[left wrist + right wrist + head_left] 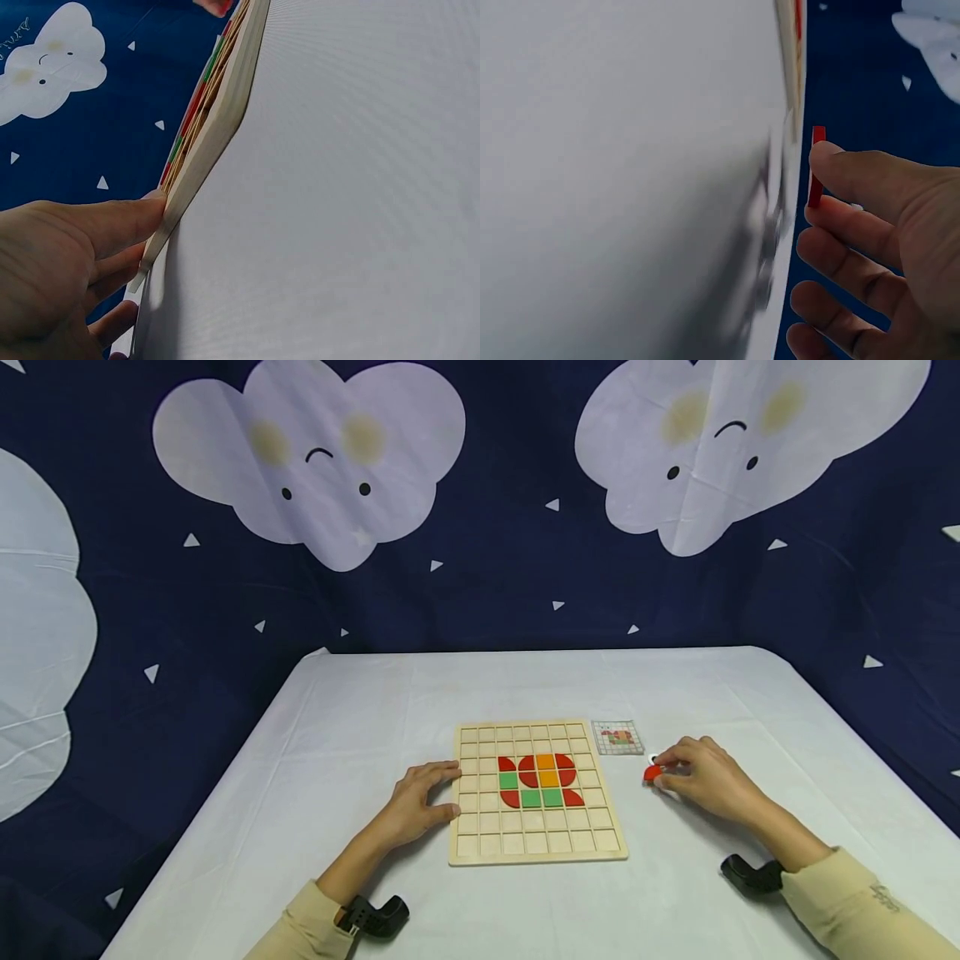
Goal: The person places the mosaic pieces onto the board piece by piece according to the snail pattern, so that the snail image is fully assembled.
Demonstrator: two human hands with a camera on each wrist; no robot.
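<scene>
A pale wooden grid board [536, 845] lies on the table, with red, green and orange tiles set in its middle cells. My left hand [420, 797] rests against the board's left edge, fingers extended and thumb apart from them. In the left wrist view its thumb [127, 221] touches the rim. To the right of the board, my right hand [708, 777] pinches a thin red tile [815, 193] between thumb and index finger; the other fingers are loosely spread. From the head view this red tile has a rounded outline and is held close over the tablecloth.
A small square pattern card [618, 747] lies off the board's upper right corner. A small white piece [652, 759] shows beside the right fingertips. White cloth [360, 727] covers the table, and a dark blue curtain [495, 610] with clouds hangs behind it.
</scene>
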